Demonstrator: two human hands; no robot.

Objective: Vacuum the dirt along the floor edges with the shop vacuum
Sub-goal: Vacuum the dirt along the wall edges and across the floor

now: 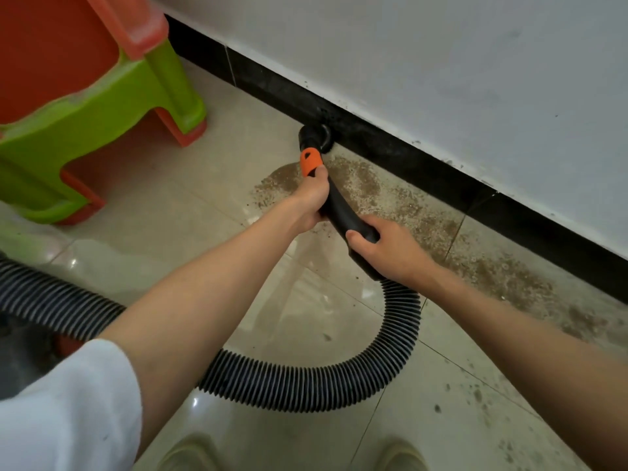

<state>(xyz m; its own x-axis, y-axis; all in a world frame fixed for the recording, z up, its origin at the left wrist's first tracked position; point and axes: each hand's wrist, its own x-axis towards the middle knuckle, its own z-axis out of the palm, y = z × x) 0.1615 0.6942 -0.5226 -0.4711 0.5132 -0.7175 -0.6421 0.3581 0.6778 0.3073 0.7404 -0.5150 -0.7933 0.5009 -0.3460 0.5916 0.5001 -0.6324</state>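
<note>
Floor (210, 212): glossy beige tile, meeting a white wall (441, 62) along a black baseboard (424, 158) that runs diagonally from upper left to right edge. Green-and-orange plastic stools (102, 96), stacked, stand at upper left, near the baseboard. Dirt (418, 212): a brown gritty band lies on the tiles right along the baseboard, from beside the nozzle out to the right edge, thinning to scattered specks at lower right. Corrugated black hose (306, 385) comes in from the left edge, passes under the left forearm, loops across the floor and rises to the rigid black wand (343, 212). Both arms extended; a white sleeve (68, 402) covers the left upper arm. Right hand (387, 246): grip closed, fingers curled round the lower end of the wand just above the hose joint. Left hand (311, 202): grip closed round the wand higher up, just below the orange collar (311, 162). Black nozzle (314, 136), beyond the collar, sits at the floor edge, touching or nearly touching the baseboard at the left end of the dirt band. Two light shoe toes (193, 452) visible at bottom edge.
</note>
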